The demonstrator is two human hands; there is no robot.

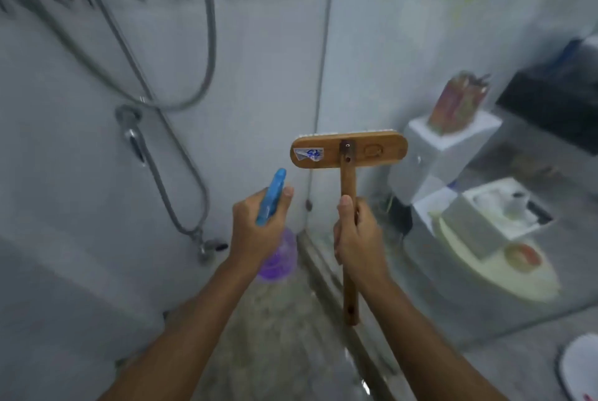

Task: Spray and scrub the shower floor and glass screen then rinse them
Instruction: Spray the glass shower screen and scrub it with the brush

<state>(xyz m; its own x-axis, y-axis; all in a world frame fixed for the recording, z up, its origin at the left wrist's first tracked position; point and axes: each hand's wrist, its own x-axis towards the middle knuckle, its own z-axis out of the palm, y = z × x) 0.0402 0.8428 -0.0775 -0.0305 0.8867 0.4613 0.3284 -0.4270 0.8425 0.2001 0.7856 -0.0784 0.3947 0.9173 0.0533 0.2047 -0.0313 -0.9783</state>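
Left hand: our left hand is closed around the neck of a spray bottle with a blue trigger head and a purple body, nozzle aimed up and forward toward the corner.
Right hand: our right hand is wrapped shut on the wooden handle of a scrub brush, held upright, its flat back facing us and its bristles away.
Glass screen: the glass screen stands just right of the brush; through it we see a toilet.
Shower floor: the shower floor lies below our forearms, speckled and apparently wet.
Stage: we judge the spraying is just under way, with no foam visible on glass or floor.
Risk, footing: a wet, sprayed floor could let us slip, with both hands full.
Risk, brush: the hard wooden head is close to the glass and could knock it.
Risk, spray: mist from a raised nozzle may drift back toward our face.
Risk, hose: the shower hose loops nearby and could snag the bottle.
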